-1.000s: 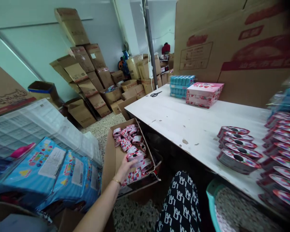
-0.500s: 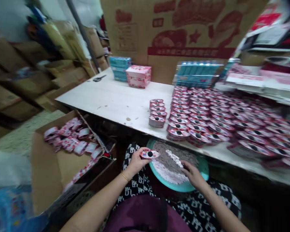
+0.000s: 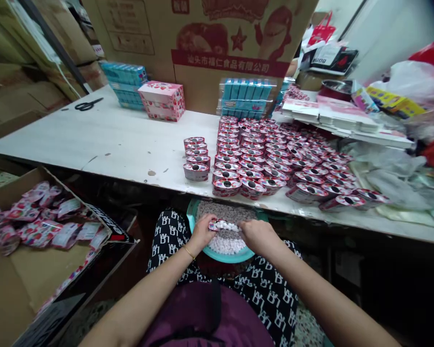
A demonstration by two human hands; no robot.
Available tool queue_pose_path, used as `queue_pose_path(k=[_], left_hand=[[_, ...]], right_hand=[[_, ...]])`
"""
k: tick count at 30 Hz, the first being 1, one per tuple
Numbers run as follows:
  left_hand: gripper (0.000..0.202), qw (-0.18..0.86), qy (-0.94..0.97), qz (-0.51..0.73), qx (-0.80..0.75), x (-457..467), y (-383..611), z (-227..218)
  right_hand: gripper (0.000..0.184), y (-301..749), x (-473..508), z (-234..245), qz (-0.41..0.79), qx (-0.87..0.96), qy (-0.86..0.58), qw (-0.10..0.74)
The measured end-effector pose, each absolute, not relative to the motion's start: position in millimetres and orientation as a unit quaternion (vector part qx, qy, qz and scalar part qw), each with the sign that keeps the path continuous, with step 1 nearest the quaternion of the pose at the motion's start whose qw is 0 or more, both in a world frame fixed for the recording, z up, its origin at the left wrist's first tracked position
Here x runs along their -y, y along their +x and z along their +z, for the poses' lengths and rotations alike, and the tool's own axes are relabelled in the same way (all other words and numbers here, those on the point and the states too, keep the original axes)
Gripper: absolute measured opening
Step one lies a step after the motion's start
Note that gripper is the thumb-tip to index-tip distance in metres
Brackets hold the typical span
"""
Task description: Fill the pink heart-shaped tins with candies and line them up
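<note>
Over a teal basin (image 3: 192,218) of white pellets, my left hand (image 3: 201,233) grips a small printed packet (image 3: 212,225), mostly hidden by the fingers. My right hand (image 3: 257,234) is closed on the end of what looks like a narrow scoop, its body covered by a row of white pellets (image 3: 227,225). That row reaches the packet's opening; whether pellets are dropping in cannot be made out. Upright oval packets (image 3: 196,169) with dark round holes on top stand in a short row on the table (image 3: 130,140) beyond the basin.
Many similar packets (image 3: 251,185) fill the table's right side. A cardboard box (image 3: 25,279) of pink packets stands at left. Scissors (image 3: 88,104), blue packs (image 3: 125,84) and a pink box (image 3: 162,100) sit farther back, before a tall carton (image 3: 159,43).
My hands have come together over the basin, bringing the packet and the row of pellets against each other. The camera view has swung right.
</note>
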State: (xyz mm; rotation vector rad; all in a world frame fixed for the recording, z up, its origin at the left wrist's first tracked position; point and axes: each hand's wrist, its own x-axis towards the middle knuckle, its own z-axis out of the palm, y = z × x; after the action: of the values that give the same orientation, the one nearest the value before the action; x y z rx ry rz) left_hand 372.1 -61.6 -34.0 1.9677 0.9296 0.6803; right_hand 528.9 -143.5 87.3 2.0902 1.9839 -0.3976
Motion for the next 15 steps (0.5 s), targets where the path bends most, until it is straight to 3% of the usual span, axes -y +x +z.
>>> queue_pose_path(k=[8,15], left_hand=[[0.031,0.438,0.749,0.294,-0.4,55.2,358.8,-38.8],[0.035,0.489,0.64,0.364,-0.467,40.7,320.1,-23.2]], right_hand=[[0.023,528.5,136.8,97.5,-0.085,-0.703,0.693,0.133],[0.039,537.5,131.5,-3.1,-0.257,-0.565,0.77,0.15]])
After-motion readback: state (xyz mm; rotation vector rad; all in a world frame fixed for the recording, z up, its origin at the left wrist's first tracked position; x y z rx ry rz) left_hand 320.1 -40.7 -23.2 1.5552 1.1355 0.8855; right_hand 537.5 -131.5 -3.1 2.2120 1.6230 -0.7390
